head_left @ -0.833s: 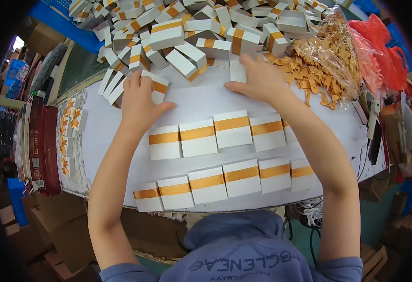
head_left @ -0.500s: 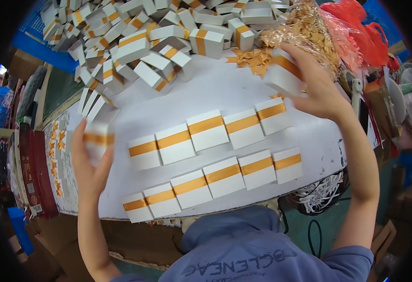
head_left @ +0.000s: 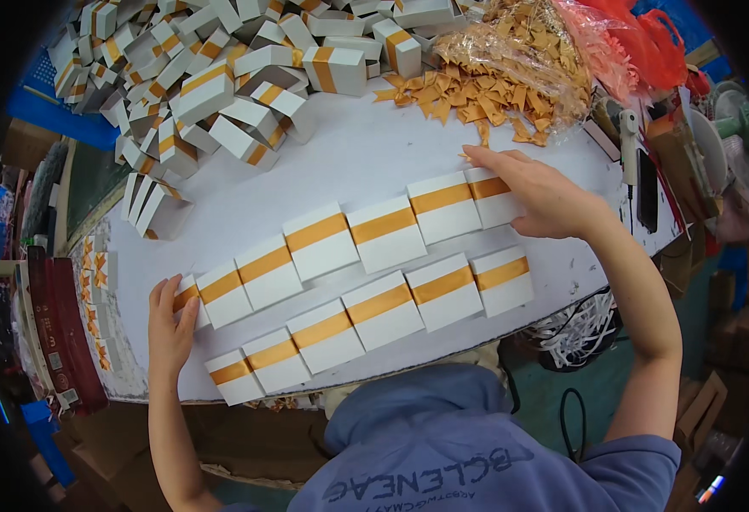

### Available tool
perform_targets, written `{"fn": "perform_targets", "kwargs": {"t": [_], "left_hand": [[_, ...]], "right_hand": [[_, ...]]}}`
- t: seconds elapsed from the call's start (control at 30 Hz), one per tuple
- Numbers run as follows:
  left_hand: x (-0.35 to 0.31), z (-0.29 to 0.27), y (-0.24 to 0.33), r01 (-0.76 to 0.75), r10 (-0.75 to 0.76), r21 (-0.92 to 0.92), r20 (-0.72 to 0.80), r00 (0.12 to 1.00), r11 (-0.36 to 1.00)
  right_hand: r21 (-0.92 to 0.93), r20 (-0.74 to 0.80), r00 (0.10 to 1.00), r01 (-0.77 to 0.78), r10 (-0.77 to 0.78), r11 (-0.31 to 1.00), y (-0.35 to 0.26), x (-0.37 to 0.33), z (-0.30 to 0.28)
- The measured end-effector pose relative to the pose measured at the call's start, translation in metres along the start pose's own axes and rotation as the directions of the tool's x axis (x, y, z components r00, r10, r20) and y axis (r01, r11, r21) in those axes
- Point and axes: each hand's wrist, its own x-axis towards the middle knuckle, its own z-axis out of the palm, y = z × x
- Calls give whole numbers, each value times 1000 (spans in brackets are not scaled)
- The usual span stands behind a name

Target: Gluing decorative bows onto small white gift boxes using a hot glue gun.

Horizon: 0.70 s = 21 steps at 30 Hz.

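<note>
Two rows of small white boxes with gold ribbon bands lie across the table. My left hand [head_left: 169,331] is closed around a white box [head_left: 202,317] at the left end of the far row. At that row's right end, my right hand [head_left: 555,194] grips another white box [head_left: 494,209], fingers on its far edge and thumb on its near edge. Both held boxes touch their neighbours. Parts of them are hidden by my fingers. The near row [head_left: 378,309] lies closer to my body, untouched by either hand.
A heap of ribboned white boxes [head_left: 212,94] covers the table's far left. Gold ribbon bows [head_left: 477,94] spill from clear plastic at the far right, beside red bags [head_left: 639,43]. Small boxes with bows [head_left: 97,294] line the left edge. A dark phone [head_left: 646,189] lies right.
Both hands have brought their boxes to the ends of the far row, the left one nearer my body and the right one down beside the last box. The whole view has shifted slightly.
</note>
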Motion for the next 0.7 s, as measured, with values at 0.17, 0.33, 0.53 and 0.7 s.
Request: {"fn": "perform_targets", "kwargs": {"t": [0.17, 0.33, 0.53, 0.7], "left_hand": [[-15, -7, -7, 51, -47, -87, 48, 998, 995], [-16, -9, -6, 12, -7, -107, 46, 999, 994], [-24, -11, 1, 42, -31, -141, 77, 997, 989], [-28, -8, -10, 48, -37, -180, 65, 997, 982]], "right_hand": [[133, 43, 997, 59, -66, 989, 1, 11, 4], [85, -11, 983, 186, -186, 979, 5, -1, 6], [119, -2, 999, 52, -53, 991, -5, -4, 8], [185, -50, 998, 34, -25, 982, 12, -11, 9]]}}
